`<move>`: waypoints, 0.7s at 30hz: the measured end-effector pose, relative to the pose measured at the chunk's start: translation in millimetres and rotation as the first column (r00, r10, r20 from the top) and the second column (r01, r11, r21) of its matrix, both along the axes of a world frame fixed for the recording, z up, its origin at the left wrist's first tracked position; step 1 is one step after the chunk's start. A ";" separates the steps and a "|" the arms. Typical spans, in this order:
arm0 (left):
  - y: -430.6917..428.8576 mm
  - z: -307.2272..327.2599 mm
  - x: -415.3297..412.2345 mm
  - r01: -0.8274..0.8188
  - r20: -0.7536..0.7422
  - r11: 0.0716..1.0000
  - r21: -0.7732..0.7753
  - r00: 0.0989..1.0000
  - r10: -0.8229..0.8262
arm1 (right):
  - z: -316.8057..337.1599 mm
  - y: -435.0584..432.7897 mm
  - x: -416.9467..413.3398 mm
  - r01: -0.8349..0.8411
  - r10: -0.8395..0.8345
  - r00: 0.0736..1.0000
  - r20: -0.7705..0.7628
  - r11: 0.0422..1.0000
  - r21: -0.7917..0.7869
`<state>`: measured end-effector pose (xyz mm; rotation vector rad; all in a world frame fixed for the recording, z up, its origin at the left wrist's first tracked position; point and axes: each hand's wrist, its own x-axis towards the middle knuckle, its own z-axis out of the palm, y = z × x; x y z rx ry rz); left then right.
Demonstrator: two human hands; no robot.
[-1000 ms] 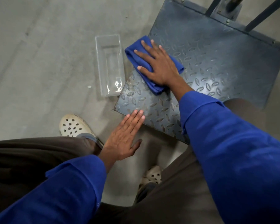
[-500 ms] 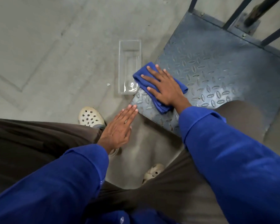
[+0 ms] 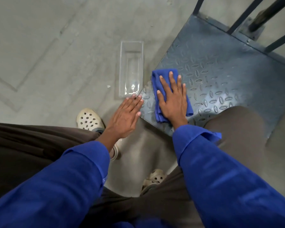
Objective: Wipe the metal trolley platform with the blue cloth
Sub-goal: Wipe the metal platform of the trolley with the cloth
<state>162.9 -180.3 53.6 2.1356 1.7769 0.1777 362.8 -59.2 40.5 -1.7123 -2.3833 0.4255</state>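
Note:
The metal trolley platform is a dark blue-grey tread plate lying low on the concrete floor at the right. A folded blue cloth lies on its near left corner. My right hand presses flat on the cloth, fingers spread and pointing away from me. My left hand is flat and holds nothing, its fingertips at the platform's left corner edge. My right knee in dark trousers covers part of the platform's near edge.
A clear plastic rectangular container stands on the floor just left of the platform. Dark metal bars of the trolley handle rise at the platform's far edge. My two white perforated clogs stand on the concrete.
My right hand and the cloth turned so the fingers point straight away and slid toward the near left corner. My left hand moved forward to the corner edge. The camera view shifted.

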 end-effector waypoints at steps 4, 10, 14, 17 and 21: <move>29.1 -1.2 -13.0 0.122 -0.048 0.992 -0.025 0.991 -0.123 | -1.0 -45.3 -1.2 0.361 -0.361 0.932 0.023 0.932 0.010; 117.7 6.7 -37.3 0.405 -0.138 0.912 -0.069 0.901 -0.411 | -2.9 -77.0 -20.1 0.413 -0.412 0.910 0.049 0.911 0.000; 178.1 19.7 -30.9 0.536 -0.197 0.836 -0.116 0.813 -0.548 | -2.9 -77.3 -19.9 0.428 -0.428 0.901 0.072 0.904 0.019; 214.4 24.6 -30.7 0.655 -0.242 0.747 -0.117 0.710 -0.661 | -1.8 -77.8 -23.1 0.437 -0.438 0.893 0.102 0.899 0.034; 245.1 27.0 -25.9 0.807 -0.301 0.578 -0.120 0.525 -0.796 | 1.9 -77.4 -23.3 0.468 -0.468 0.878 0.102 0.883 0.029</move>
